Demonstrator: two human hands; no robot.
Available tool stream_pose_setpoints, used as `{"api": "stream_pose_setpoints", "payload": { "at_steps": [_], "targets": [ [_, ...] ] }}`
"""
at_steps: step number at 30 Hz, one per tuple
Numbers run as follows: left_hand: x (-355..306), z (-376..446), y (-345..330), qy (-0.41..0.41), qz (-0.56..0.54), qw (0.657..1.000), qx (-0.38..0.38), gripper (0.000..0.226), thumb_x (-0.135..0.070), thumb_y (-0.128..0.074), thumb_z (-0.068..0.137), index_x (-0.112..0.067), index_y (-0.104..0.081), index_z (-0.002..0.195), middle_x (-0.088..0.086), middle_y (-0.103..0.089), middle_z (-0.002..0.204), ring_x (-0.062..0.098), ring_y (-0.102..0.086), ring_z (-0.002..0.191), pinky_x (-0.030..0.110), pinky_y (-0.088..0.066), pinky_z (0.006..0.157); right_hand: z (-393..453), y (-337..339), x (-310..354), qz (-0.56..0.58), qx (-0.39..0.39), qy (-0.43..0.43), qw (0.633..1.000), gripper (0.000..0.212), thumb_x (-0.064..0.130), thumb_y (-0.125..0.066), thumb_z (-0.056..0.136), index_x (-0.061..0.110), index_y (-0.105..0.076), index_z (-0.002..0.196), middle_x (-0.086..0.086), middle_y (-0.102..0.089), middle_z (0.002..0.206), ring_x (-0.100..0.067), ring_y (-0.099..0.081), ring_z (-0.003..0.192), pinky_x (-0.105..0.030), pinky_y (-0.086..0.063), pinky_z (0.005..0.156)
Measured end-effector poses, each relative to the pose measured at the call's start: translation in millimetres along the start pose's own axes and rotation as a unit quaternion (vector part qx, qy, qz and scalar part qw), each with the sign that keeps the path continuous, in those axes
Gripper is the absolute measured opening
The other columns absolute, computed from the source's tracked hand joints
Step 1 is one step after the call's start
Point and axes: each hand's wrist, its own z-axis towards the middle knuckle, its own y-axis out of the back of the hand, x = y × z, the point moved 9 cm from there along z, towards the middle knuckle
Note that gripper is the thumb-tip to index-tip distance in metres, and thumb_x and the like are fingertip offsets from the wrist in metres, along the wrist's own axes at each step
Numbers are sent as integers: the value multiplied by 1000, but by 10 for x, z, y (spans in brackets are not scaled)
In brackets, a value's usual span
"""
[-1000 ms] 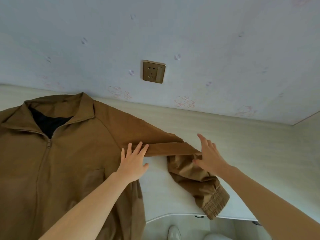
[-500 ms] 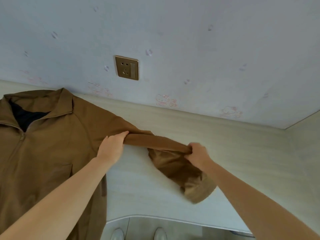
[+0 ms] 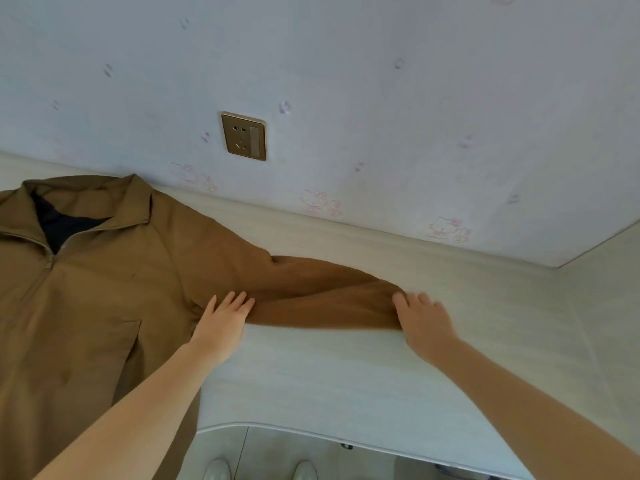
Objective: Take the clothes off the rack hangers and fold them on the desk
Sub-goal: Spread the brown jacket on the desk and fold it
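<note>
A brown zip-up jacket point(image 3: 86, 299) lies face up on the pale desk point(image 3: 346, 375), collar toward the wall, its lower part hanging over the front edge at the left. Its right-hand sleeve point(image 3: 322, 296) stretches sideways across the desk and lies doubled back on itself. My left hand point(image 3: 223, 325) rests flat with straight fingers where the sleeve meets the body. My right hand point(image 3: 422, 320) presses flat on the sleeve's folded outer end. The cuff is hidden.
The desk runs along a light wall with a gold power socket point(image 3: 244, 136) above the jacket. A side panel point(image 3: 606, 306) closes off the desk at the right. Below the desk's curved front edge point(image 3: 277, 429) show the floor and the tips of two light shoes point(image 3: 259, 471).
The hanging lower part of the sleeve has been folded back onto the upper part. Both hands, which were gripping the sleeve, now lie flat on it. The camera has shifted slightly.
</note>
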Motion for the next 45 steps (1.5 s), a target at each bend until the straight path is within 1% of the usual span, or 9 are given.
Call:
{"api": "stream_pose_setpoints", "payload": {
  "at_steps": [4, 7, 14, 19, 23, 27, 36, 40, 45],
  "targets": [
    [-48, -3, -75, 11, 2, 999, 34, 63, -24, -37, 102, -21, -3, 156, 0, 1, 163, 20, 1, 150, 42, -3, 122, -167, -552, 134, 42, 169, 12, 985, 52, 28, -52, 91, 16, -32, 137, -6, -37, 131, -29, -35, 123, -41, -43, 98],
    [-18, -62, 3, 9, -5, 1000, 3, 68, -24, -42, 101, -27, -3, 156, -2, 2, 163, 21, 4, 150, 45, 0, 121, -126, -470, 265, 58, 228, 11, 972, 65, 51, -57, 82, 20, -35, 135, -4, -34, 134, -30, -31, 127, -46, -40, 102],
    [401, -430, 66, 98, -18, 992, -82, 87, -26, -58, 94, -18, 3, 155, 5, 6, 163, 28, 5, 150, 43, -8, 121, 418, 263, 975, 191, 129, 69, 971, 47, 33, -46, 97, 14, -38, 139, -9, -41, 139, -29, -39, 127, -41, -41, 104],
    [764, -753, 44, 181, -171, 954, -167, 90, -21, -78, 79, -6, -26, 151, 12, -30, 156, 30, -26, 145, 42, -34, 114, 852, 622, 1602, 247, 104, 94, 959, 46, 27, -45, 99, 9, -40, 141, -10, -47, 139, -26, -49, 122, -36, -41, 104],
    [936, -863, 87, 217, -205, 935, -190, 75, -19, -82, 74, -5, -46, 139, 14, -52, 138, 34, -49, 128, 44, -49, 98, 1161, 767, 1997, 269, 107, 97, 952, 49, 26, -43, 99, 9, -35, 144, -12, -42, 145, -28, -43, 130, -36, -36, 106],
    [966, -921, 70, 230, -171, 947, -147, 44, -30, -68, 87, -12, -59, 126, 4, -65, 113, 23, -61, 105, 35, -50, 88, 1451, 888, 2388, 275, 112, 110, 948, 51, 26, -42, 100, 7, -30, 147, -13, -40, 147, -30, -43, 131, -35, -36, 106],
    [927, -926, 61, 224, -161, 953, -123, 31, -34, -41, 102, -22, -61, 123, -4, -66, 113, 12, -60, 102, 25, -47, 90, 2085, 974, 2808, 184, 110, 111, 970, 53, 37, -41, 100, 7, -29, 141, -18, -40, 137, -37, -43, 124, -49, -41, 102],
    [935, -852, -95, 252, -174, 949, -74, 43, -43, -37, 102, -23, -43, 139, -3, -52, 135, 14, -53, 119, 26, -43, 101, 2310, 886, 2923, 155, 119, 113, 974, 66, 45, -41, 99, 4, -23, 147, -19, -35, 145, -38, -40, 130, -48, -40, 106],
    [1054, -725, -195, 305, -214, 927, -43, 66, -53, -45, 96, -21, -24, 149, 1, -33, 151, 18, -45, 132, 26, -39, 107, 2517, 865, 3028, 250, 131, 80, 956, 72, 47, -50, 96, 2, -23, 145, -18, -43, 140, -35, -51, 122, -42, -46, 100]
  ]
}}
